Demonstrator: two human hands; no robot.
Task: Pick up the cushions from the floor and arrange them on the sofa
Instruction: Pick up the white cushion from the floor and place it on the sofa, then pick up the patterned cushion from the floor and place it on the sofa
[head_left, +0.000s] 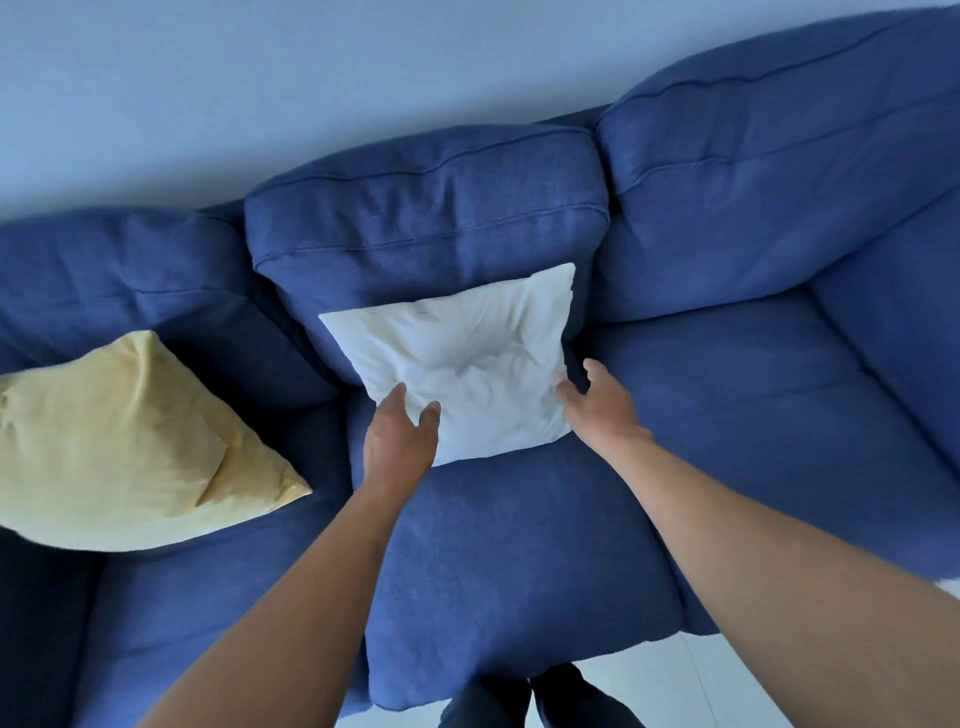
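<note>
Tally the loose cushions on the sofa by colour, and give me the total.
White cushion: 1, leaning on the middle backrest of the sofa, between the left hand and right hand
Yellow cushion: 1, on the left seat
Total: 2

A home living room: blue sofa (519, 519) (three seats) against a plain wall (260, 78).

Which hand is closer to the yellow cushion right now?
Left. The left hand is at the white cushion's lower left corner, just right of the yellow cushion. The right hand is at the white cushion's far edge.
</note>
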